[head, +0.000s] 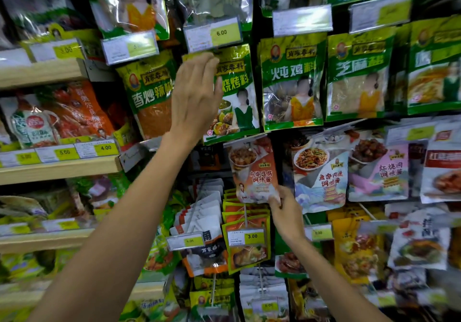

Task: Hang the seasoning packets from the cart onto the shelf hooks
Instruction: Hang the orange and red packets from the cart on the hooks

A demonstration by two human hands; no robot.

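My left hand [195,94] is raised against a green barbecue seasoning packet [234,97] hanging under the 6.00 price tag [214,33]; its fingers are straight and reach to the packet's top edge, where the hook is hidden. My right hand [284,207] pinches the lower right corner of an orange and white tofu sauce packet [254,169], which hangs tilted just below the green packet. The cart is out of view.
Rows of hanging packets fill the wall: green ones [291,82] to the right, sauce packets [321,169] below them, orange stacks on a hook with a 3.00 tag [249,238]. Wooden shelves [57,169] with price strips stand at the left.
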